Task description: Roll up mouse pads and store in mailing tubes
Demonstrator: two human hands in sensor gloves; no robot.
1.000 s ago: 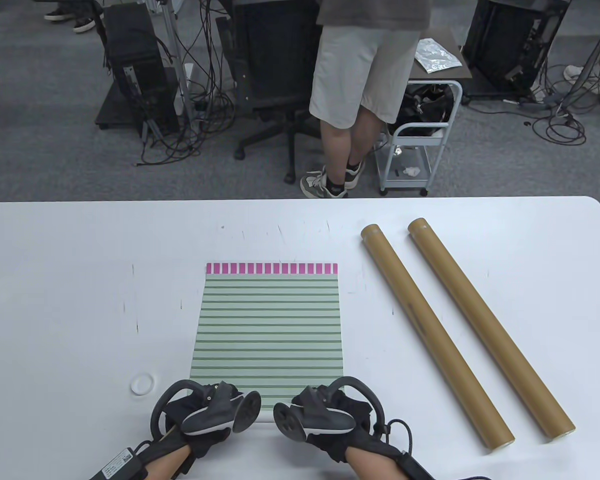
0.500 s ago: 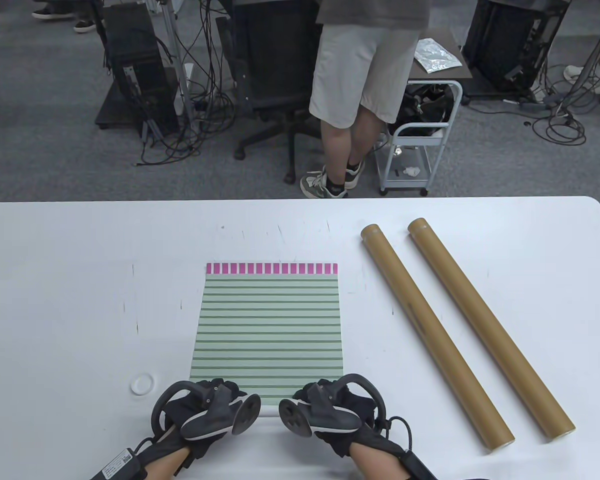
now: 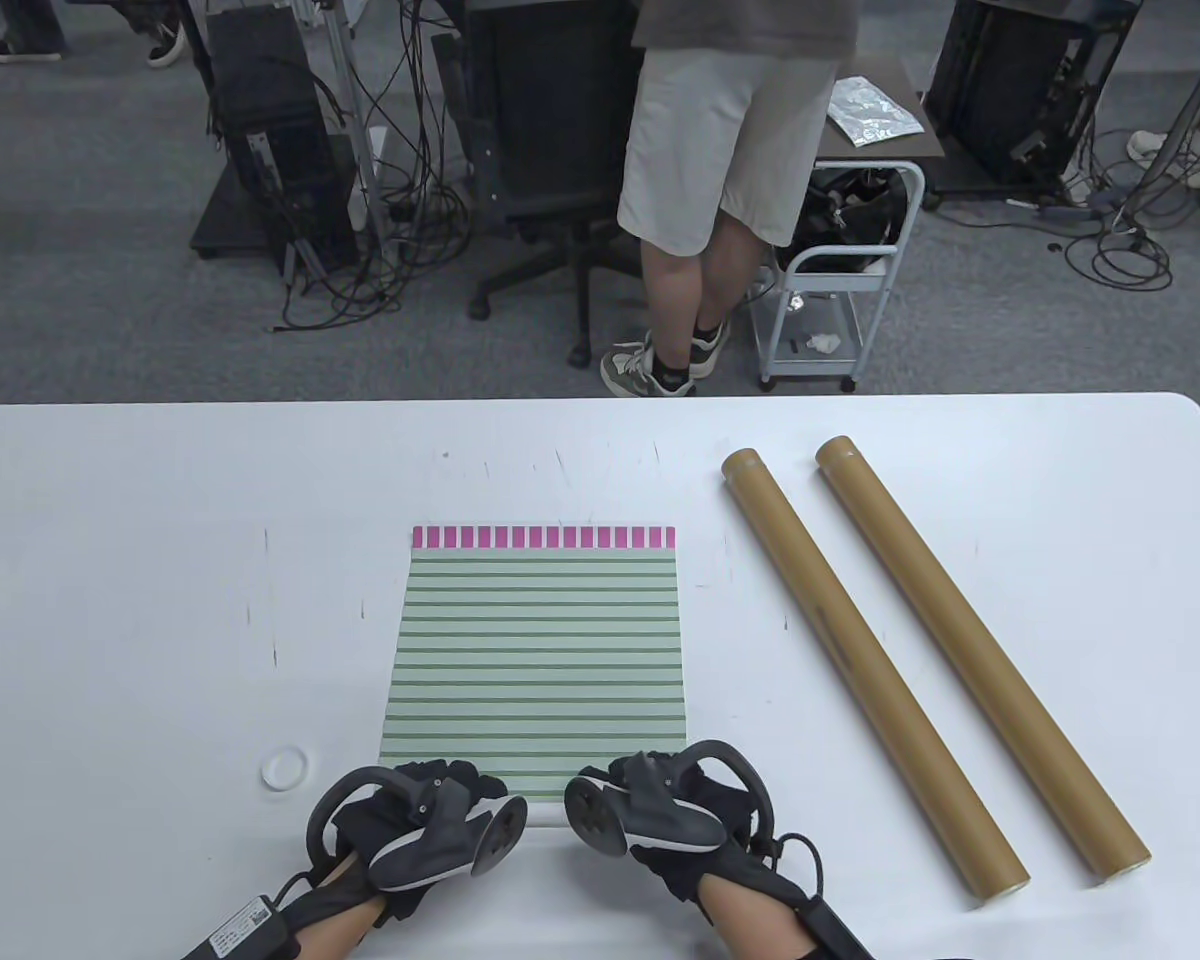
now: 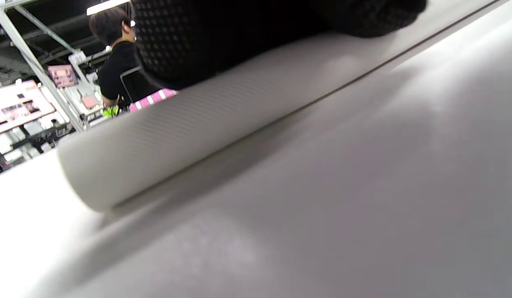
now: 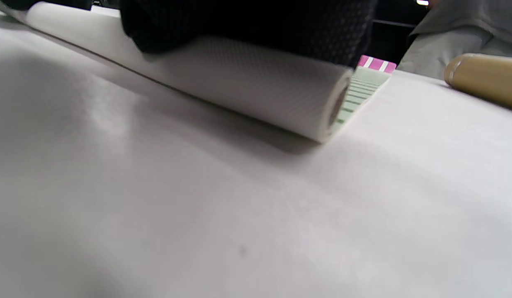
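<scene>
Roll moved further up mouse pad (image 3: 538, 640) | left hand (image 3: 415, 815), right hand (image 3: 660, 805) both curled on roll | wrist views show white underside

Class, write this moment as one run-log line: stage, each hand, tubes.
stage: rolling striped mouse pad from near edge | left hand: on roll | right hand: on roll | two mailing tubes: untouched, right of pad

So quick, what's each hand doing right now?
Left hand: fingers curled over the rolled near end of the mouse pad, holding it.
Right hand: same, fingers curled over the roll, holding it.
</scene>
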